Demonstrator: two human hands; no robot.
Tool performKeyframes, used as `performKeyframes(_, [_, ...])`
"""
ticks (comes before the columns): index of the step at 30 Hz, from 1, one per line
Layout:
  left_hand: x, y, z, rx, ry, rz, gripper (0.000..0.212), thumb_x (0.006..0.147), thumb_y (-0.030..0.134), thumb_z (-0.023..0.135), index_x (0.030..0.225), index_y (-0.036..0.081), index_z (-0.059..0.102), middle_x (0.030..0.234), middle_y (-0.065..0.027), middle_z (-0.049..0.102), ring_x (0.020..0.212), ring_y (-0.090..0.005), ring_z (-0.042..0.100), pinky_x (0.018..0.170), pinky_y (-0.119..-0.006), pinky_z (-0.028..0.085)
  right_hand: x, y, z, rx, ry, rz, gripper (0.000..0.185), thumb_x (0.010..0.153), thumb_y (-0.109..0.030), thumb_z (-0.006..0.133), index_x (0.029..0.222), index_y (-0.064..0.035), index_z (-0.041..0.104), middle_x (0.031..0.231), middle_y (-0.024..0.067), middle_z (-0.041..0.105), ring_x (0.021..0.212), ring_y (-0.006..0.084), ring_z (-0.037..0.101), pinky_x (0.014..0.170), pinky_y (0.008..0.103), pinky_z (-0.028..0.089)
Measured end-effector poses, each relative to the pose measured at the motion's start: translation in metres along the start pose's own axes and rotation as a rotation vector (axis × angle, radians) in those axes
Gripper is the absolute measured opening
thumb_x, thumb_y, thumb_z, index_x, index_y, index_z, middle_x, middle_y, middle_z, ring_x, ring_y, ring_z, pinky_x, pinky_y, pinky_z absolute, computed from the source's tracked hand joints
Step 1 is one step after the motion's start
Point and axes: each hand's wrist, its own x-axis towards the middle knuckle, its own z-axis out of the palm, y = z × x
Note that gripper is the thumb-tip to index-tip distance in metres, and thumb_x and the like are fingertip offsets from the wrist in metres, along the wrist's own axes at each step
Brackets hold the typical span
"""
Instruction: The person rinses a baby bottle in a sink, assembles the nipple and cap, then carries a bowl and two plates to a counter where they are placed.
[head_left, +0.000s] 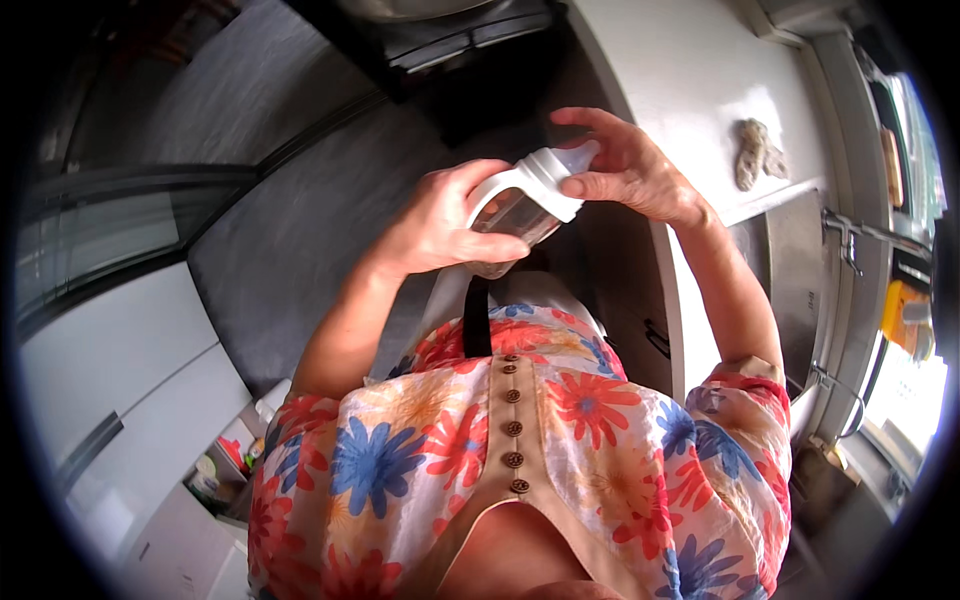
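A clear baby bottle (517, 217) with a white collar, white handles and a pale translucent nipple (577, 157) is held tilted in front of my body. My left hand (450, 221) grips the bottle's body and handle, its thumb across the clear side. At the top end, my right hand (626, 165) has its thumb against the white collar and a finger behind the nipple; its other fingers are spread. The far side of the bottle is hidden.
On the right, a white counter (697, 82) bears a crumpled cloth (756, 154) near a metal sink (802, 262) with a faucet (847, 225). White cabinets (127, 360) stand at the left. A dark appliance (480, 60) is ahead.
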Motion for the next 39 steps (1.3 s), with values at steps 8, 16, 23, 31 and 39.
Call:
performKeyframes(8, [0.034, -0.009, 0.057, -0.657, -0.253, -0.006, 0.089, 0.069, 0.004, 0.075, 0.140, 0.009, 0.021, 0.111, -0.0099, 0.052, 0.092, -0.0131, 0.052, 0.078, -0.026, 0.046, -0.043, 0.014, -0.038, -0.065, 0.150, -0.007, 0.073, 0.072, -0.035, 0.075, 0.127, -0.0011, 0.041, 0.090, 0.0122, 0.061, 0.083, 0.0182, 0.060, 0.075, 0.0297, 0.050])
performKeyframes(16, [0.035, 0.011, 0.086, -0.390, 0.004, 0.066, 0.089, 0.068, 0.009, 0.076, 0.139, 0.007, 0.023, 0.111, -0.0071, 0.052, 0.080, -0.0105, 0.053, 0.067, -0.022, 0.049, -0.105, 0.063, -0.159, -0.641, 1.058, 0.097, 0.033, 0.082, -0.028, 0.064, 0.107, -0.0063, 0.060, 0.093, 0.0089, 0.066, 0.080, 0.0187, 0.063, 0.068, 0.0314, 0.050])
performKeyframes(23, [0.016, 0.018, 0.088, -0.121, 0.227, 0.213, 0.089, 0.068, 0.009, 0.075, 0.139, 0.005, 0.021, 0.114, -0.0066, 0.051, 0.085, -0.0124, 0.053, 0.071, -0.026, 0.049, -0.111, 0.121, -0.204, -1.064, 1.089, 0.172, 0.023, 0.079, -0.025, 0.058, 0.094, -0.0086, 0.065, 0.087, 0.0120, 0.066, 0.083, 0.0308, 0.062, 0.073, 0.0348, 0.048])
performKeyframes(31, [0.012, 0.018, 0.099, -0.069, 0.407, 0.219, 0.089, 0.068, 0.008, 0.075, 0.139, 0.005, 0.020, 0.113, -0.0083, 0.051, 0.089, -0.0143, 0.055, 0.075, -0.027, 0.049, -0.112, 0.084, -0.159, -0.844, 0.903, -0.002, 0.017, 0.081, -0.018, 0.057, 0.086, -0.0034, 0.063, 0.081, 0.0072, 0.063, 0.071, 0.0160, 0.060, 0.067, 0.0296, 0.046])
performKeyframes(39, [0.063, 0.022, 0.137, 0.461, 0.546, 0.356, 0.084, 0.066, 0.002, 0.074, 0.137, 0.010, 0.030, 0.114, -0.0102, 0.051, 0.090, -0.0192, 0.056, 0.078, -0.032, 0.048, -0.117, 0.079, -0.083, -0.145, 0.912, -0.255, 0.011, 0.088, -0.013, 0.058, 0.088, -0.0021, 0.057, 0.070, 0.0002, 0.058, 0.063, 0.0060, 0.054, 0.053, 0.0195, 0.044])
